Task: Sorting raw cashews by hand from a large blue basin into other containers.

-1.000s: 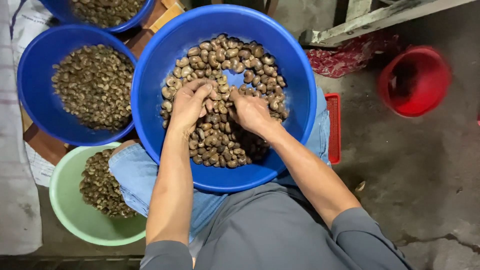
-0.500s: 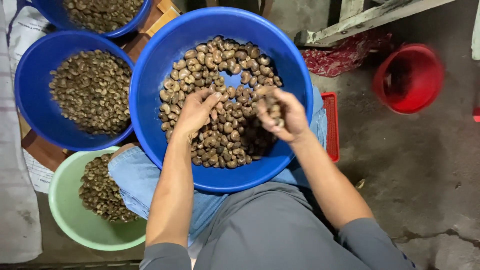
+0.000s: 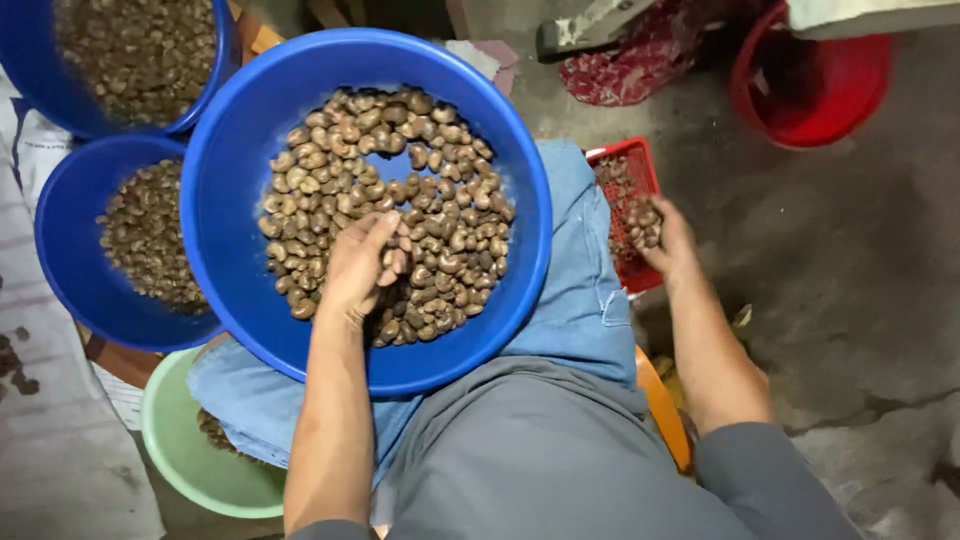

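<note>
A large blue basin rests on my lap, filled with brown cashew nuts in shell. My left hand lies in the pile, fingers curled around a few nuts. My right hand is out past the basin's right side, closed on a handful of nuts above a small red slotted tray that holds more nuts.
Two more blue basins of nuts stand at the left, a pale green basin below them. A red bucket and red patterned cloth lie at the upper right on the concrete floor.
My right hand lifted a handful of nuts out of the big basin and carried it right to the red tray. The left hand stayed in the pile. The view shifted right.
</note>
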